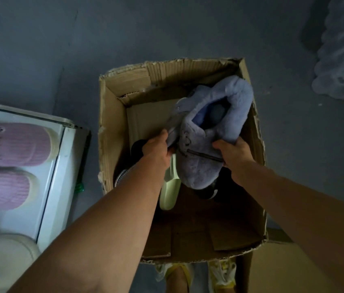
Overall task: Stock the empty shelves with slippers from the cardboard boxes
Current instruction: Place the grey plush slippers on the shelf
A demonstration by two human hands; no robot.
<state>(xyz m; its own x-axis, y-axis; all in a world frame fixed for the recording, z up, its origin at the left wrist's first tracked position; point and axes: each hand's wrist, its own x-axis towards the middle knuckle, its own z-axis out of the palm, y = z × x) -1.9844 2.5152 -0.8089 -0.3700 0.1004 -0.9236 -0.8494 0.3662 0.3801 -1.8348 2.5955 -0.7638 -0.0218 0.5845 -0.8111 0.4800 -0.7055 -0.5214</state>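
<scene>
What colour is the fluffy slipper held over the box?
Pale lavender-blue slipper, with a brighter blue lining; seen in the head view.

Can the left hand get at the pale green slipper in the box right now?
Probably not as things stand. The left hand is busy gripping the fluffy purple slippers together with the right hand, and the green slipper lies partly under the left forearm in the cardboard box.

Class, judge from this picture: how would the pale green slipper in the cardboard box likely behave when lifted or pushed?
The pale green slipper looks like smooth moulded foam, so probably light and fairly stiff. Its sheen suggests it may be slightly slippery. It lies flat in the cardboard box, so it should slide, not roll.
</scene>
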